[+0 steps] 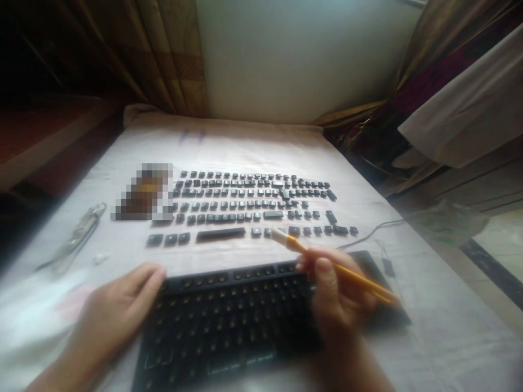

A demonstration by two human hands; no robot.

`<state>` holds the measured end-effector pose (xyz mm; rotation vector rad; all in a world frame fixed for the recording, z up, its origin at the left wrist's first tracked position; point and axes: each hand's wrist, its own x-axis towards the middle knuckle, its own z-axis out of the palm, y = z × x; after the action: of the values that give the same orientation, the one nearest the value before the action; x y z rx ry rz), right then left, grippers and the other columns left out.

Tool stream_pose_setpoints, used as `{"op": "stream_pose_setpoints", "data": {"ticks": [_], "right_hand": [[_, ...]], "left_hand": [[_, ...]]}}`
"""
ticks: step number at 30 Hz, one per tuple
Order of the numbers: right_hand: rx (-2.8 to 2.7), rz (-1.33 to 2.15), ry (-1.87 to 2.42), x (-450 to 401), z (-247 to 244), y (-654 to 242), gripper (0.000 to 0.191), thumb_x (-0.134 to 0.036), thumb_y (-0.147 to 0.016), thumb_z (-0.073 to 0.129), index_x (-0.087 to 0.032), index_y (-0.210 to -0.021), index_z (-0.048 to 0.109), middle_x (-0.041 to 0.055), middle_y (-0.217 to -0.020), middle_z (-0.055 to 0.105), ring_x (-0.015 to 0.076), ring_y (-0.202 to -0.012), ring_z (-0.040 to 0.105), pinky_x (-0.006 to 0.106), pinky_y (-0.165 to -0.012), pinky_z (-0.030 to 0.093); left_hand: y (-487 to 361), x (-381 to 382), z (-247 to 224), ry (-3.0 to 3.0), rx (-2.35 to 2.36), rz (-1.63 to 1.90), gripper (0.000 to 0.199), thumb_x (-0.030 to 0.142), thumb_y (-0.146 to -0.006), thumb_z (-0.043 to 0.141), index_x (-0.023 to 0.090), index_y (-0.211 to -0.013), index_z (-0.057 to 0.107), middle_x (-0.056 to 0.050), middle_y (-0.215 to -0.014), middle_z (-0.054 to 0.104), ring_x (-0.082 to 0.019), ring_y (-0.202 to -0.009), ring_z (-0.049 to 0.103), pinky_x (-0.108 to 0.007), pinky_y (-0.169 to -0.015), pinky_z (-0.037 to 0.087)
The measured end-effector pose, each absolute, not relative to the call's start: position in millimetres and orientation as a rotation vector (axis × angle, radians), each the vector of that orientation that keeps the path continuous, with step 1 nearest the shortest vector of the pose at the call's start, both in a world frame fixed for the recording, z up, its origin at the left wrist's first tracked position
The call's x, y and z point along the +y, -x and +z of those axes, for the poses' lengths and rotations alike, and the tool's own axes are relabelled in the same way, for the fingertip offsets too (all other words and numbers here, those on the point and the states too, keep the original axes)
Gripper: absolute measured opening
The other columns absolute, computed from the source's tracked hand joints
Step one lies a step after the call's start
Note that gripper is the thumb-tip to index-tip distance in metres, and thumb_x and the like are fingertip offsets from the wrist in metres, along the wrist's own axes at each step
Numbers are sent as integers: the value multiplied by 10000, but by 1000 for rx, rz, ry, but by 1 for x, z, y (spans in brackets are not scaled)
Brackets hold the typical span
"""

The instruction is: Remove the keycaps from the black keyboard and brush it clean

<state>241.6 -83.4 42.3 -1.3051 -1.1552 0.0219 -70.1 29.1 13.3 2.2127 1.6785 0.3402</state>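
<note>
A black keyboard [229, 316] with its keycaps off lies at the front of the cloth-covered table. My left hand [126, 302] grips its upper left corner, fingers closed along the edge. My right hand [339, 294] is over the keyboard's right part, closed round a brush [300, 247] with an orange handle. The brush's white bristles point up and to the left, near the lowest row of loose keycaps. Those black keycaps [220, 234] are laid out in several rows behind the keyboard. The right hand hides some of the keyboard.
A clear plastic packet [84, 226] with something thin lies at the left, near crumpled white material [28, 321]. A pixelated item [143, 193] stands beside the keycaps. The keyboard's cable [371, 228] runs off to the right edge. Curtains [171, 54] hang behind.
</note>
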Motion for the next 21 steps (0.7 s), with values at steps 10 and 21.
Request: {"op": "stream_pose_setpoints", "data": {"ticks": [10, 21], "right_hand": [[-1272, 38, 1307, -85, 42, -240, 275, -57, -940, 568, -221, -1118, 699, -12, -842, 741, 123, -702, 705, 255, -669, 603], [-1337, -21, 1372, -84, 46, -239, 194, -65, -911, 592, -209, -1002, 684, -6, -808, 739, 138, -659, 711, 253, -630, 595]], "left_hand": [[82, 31, 3, -2277, 1649, 381, 394, 554, -876, 443, 331, -816, 762, 66, -798, 805, -167, -681, 766, -175, -568, 512], [70, 29, 15, -2267, 1674, 476, 403, 559, -852, 437, 319, -725, 735, 74, -691, 772, -144, -583, 736, -170, -520, 496]]}}
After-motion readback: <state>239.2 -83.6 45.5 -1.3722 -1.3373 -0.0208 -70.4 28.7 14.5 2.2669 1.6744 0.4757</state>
